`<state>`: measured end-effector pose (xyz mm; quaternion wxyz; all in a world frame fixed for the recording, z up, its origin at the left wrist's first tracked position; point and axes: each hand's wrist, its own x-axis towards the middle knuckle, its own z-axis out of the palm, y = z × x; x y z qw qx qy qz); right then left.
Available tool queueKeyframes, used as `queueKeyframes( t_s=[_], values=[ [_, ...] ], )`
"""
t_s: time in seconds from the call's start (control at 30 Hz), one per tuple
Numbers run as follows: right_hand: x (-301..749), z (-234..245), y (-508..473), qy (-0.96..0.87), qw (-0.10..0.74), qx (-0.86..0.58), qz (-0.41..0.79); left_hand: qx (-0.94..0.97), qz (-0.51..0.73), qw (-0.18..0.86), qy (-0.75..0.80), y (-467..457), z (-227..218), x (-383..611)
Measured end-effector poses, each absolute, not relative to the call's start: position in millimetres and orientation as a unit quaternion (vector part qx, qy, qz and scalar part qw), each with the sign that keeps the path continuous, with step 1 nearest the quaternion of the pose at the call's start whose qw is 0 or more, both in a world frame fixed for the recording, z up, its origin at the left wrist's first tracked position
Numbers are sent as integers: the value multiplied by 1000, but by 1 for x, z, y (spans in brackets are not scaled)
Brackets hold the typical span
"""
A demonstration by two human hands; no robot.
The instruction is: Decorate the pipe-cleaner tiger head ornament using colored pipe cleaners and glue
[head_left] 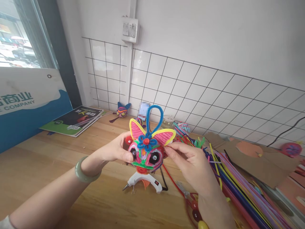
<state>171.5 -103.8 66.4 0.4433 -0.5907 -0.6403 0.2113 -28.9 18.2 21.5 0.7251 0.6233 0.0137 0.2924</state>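
A colourful pipe-cleaner animal head [145, 159] is held up over the table in the middle of the view. It has pink ears edged in yellow, black eyes with shiny centres, a blue flower on the forehead and a blue loop [162, 116] on top. My left hand [119, 149] grips its left side, thumb on the front near the eye. Fingers of my right hand [188, 159] pinch its right side below the ear; what exactly they pinch is partly hidden. Just below it on the table lies a white hot glue gun [145, 179].
Bundles of coloured pipe cleaners [247, 190] cover the right side, near cardboard [240, 165]. Scissors [184, 190] lie partly behind my right forearm. Booklets [73, 122] rest at the back left. A smaller finished head [122, 109] stands by the wall grid [171, 76].
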Motion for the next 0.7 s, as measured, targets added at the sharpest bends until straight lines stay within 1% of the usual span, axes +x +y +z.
queueKeyframes(
  t_s=[0.4, 0.7],
  values=[
    [170, 69, -103, -635, 445, -587, 234, 601, 294, 742, -20, 18, 24, -27],
    [172, 70, -102, -637, 424, -596, 243, 593, 295, 748, -24, 24, 16, -28]
  ],
)
